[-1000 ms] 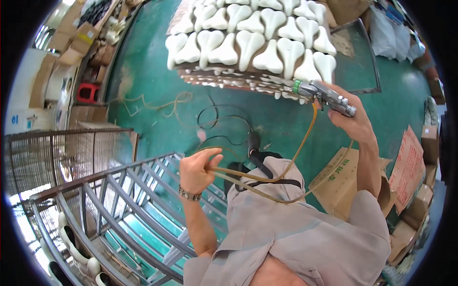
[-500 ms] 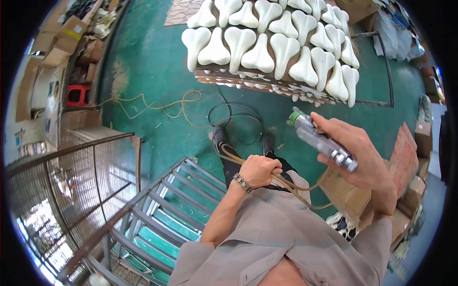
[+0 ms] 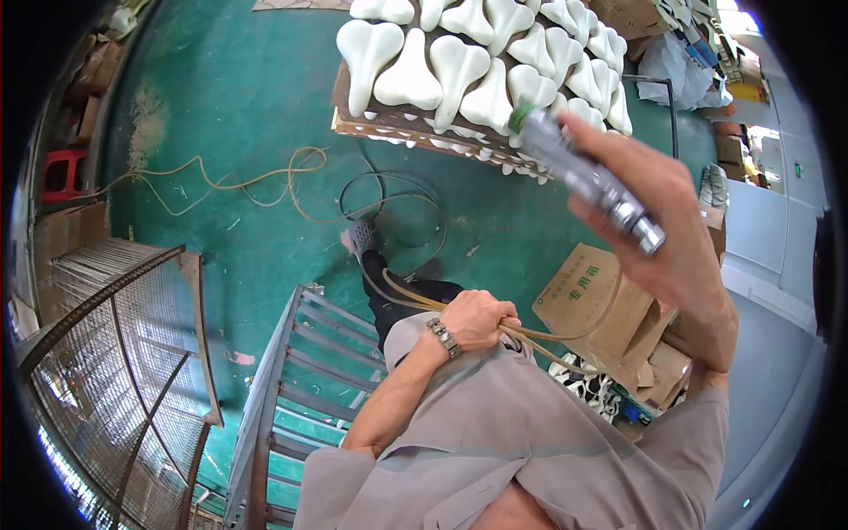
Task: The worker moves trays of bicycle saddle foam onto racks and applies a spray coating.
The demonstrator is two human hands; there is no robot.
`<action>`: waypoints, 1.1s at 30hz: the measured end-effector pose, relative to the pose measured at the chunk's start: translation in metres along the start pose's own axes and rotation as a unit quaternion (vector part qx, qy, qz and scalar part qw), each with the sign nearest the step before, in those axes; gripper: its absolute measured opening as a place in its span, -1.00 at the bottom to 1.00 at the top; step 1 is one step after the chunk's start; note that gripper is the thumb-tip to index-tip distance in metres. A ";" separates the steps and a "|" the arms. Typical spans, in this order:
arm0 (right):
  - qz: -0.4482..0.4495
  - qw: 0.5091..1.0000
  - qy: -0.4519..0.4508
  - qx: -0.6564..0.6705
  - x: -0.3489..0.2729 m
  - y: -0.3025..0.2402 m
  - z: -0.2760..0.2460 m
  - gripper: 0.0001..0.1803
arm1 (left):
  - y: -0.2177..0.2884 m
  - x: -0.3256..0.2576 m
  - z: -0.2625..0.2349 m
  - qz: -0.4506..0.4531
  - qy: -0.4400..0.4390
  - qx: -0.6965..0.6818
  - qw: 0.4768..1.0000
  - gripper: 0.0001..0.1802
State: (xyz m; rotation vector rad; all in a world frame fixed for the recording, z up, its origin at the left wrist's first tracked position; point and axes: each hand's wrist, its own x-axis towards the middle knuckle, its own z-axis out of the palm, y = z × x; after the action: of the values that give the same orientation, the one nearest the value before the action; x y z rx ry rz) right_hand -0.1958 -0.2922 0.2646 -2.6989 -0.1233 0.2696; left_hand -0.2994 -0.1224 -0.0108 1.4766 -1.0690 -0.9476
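My right hand (image 3: 664, 212) is raised at the right and wrapped round a silvery spray gun (image 3: 590, 175) with a green ring at its far end. The gun tilts, its green end toward the stack, and is slightly blurred. Low in front of my body, my left hand (image 3: 478, 320) is closed round yellowish hose (image 3: 541, 350), which runs out of the fist on both sides. One loop curves up toward my right hand; where it joins the gun is hidden. Beyond the gun, white saddle-shaped pads (image 3: 459, 69) lie in rows on stacked boards (image 3: 389, 129).
More hose (image 3: 296, 172) trails in loops over the green floor (image 3: 256, 238) around my feet. A grey metal rack (image 3: 300, 371) and a mesh-sided frame (image 3: 115, 327) stand at the left. Cardboard boxes (image 3: 579, 296) sit at the right, with a red stool (image 3: 64, 175) far left.
My view has turned to the right, so the stack, rack and floor hose sit further left. The spray gun has come up in front of the stack's near edge. My left hand keeps its hold.
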 end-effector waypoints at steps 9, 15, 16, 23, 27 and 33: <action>0.008 0.998 -0.052 0.035 0.028 -0.036 0.006 -0.19 | -0.010 -0.015 -0.044 0.000 -0.008 0.005 1.000 -0.86; 0.020 0.998 -0.056 -0.004 0.033 -0.042 0.000 -0.15 | -0.014 -0.014 -0.054 0.000 -0.034 0.014 0.999 -0.88; 0.003 0.995 -0.100 0.007 0.030 -0.043 0.000 -0.13 | -0.016 -0.013 -0.055 -0.001 -0.033 0.023 0.999 -0.87; 0.009 1.000 -0.007 -0.003 0.039 -0.024 0.002 -0.12 | -0.009 -0.003 -0.058 0.012 -0.062 0.015 0.998 -0.86; -0.024 0.998 -0.050 -0.013 0.022 -0.025 -0.001 -0.13 | -0.012 -0.001 -0.054 -0.011 -0.067 0.042 0.997 -0.81; 0.081 0.995 0.056 -0.026 0.010 -0.004 -0.007 -0.14 | -0.007 0.005 -0.050 -0.011 -0.103 0.036 0.994 -0.79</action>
State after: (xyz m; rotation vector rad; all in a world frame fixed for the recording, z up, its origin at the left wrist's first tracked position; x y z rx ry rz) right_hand -0.1847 -0.2905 0.2711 -2.7725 0.1234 0.1642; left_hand -0.2496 -0.1129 -0.0098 1.4738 -1.2490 -1.1051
